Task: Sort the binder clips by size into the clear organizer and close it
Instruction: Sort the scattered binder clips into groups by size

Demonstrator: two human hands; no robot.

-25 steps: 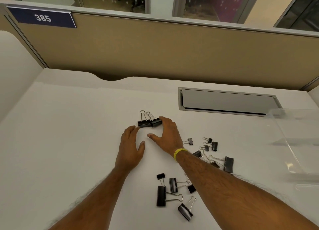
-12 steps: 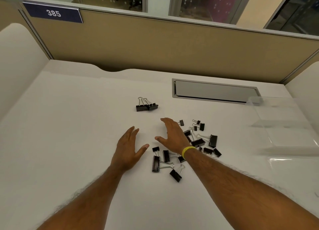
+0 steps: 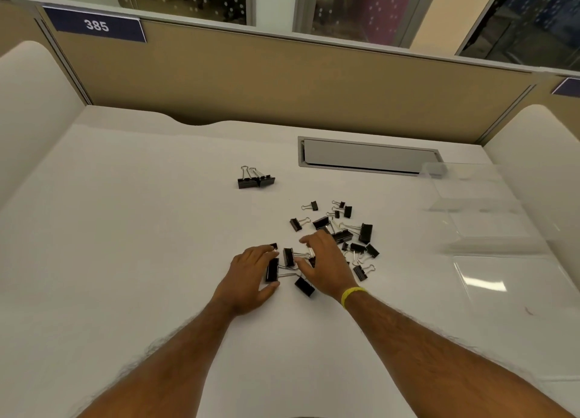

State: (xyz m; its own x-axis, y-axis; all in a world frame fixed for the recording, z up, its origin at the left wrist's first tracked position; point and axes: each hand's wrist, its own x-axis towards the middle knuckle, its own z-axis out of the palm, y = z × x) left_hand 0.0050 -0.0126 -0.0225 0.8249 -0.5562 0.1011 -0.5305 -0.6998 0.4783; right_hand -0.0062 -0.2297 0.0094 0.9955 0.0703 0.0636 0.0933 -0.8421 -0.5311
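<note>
Left hand [image 3: 251,275] and right hand [image 3: 328,265] are returning, spread and empty, from two large binder clips [image 3: 255,181] at twelve o'clock to the loose pile [image 3: 365,232]. Size-grouping is continuing; the clear organizer [image 3: 489,226] is waiting unfilled at three o'clock

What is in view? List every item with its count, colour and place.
Desk: one, white, fills most of the view.
Clip pair: two, black, large, side by side mid-desk, apart from the pile.
Clip pile: over a dozen, black, mixed sizes, centre-right of desk.
Organizer: one, clear, right side of desk.
Hatch: one, grey, rear of desk.
Partition: one, tan, behind desk.
Sign: one, dark blue, reads 385, top left of partition.
Wristband: one, yellow, right wrist.
Left hand: one, fingers relaxed, at the pile's near-left edge.
Right hand: one, fingers spread, over the pile's near side.
</note>
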